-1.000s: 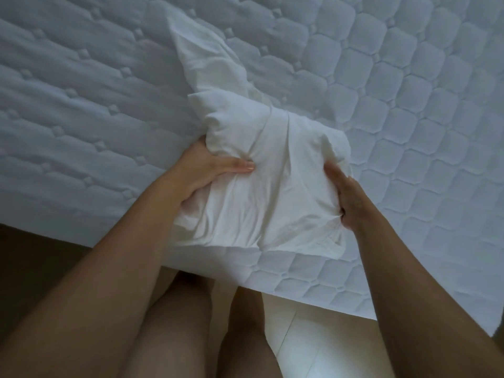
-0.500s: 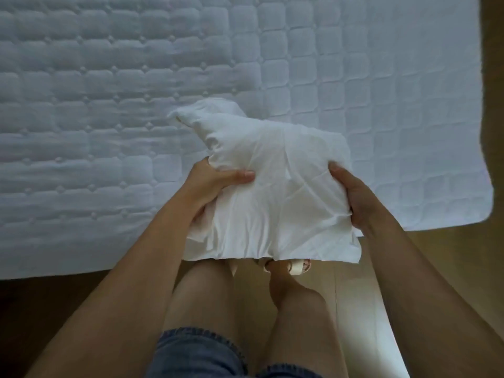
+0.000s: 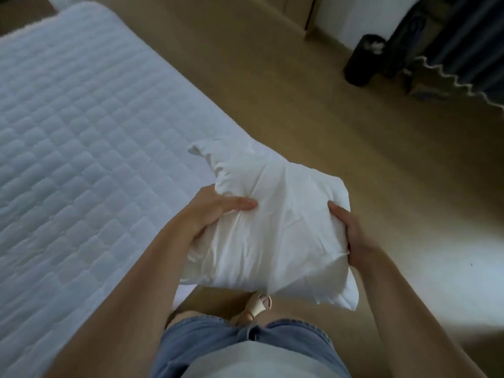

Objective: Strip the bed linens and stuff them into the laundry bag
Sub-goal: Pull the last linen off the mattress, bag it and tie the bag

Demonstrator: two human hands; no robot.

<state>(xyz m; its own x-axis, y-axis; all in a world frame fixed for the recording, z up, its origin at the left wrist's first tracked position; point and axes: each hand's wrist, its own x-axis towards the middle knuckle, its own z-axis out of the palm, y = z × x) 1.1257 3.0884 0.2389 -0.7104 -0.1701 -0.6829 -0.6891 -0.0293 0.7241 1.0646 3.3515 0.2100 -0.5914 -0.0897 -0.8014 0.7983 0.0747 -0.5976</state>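
Bundle (image 3: 275, 230) of white linen pinched between left hand (image 3: 215, 211) and right hand (image 3: 351, 236), fingers curled into cloth, clear of mattress (image 3: 81, 159), over floor (image 3: 300, 105). Squeezed compact, presumably for stuffing; dark shape (image 3: 364, 60) by wall possibly the bag.

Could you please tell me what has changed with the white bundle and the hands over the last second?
The white bundle, which lay on the mattress, has been lifted off and swung away from it, and is now held mostly over the floor. Unchanged: the left hand and right hand grip its opposite sides as before.
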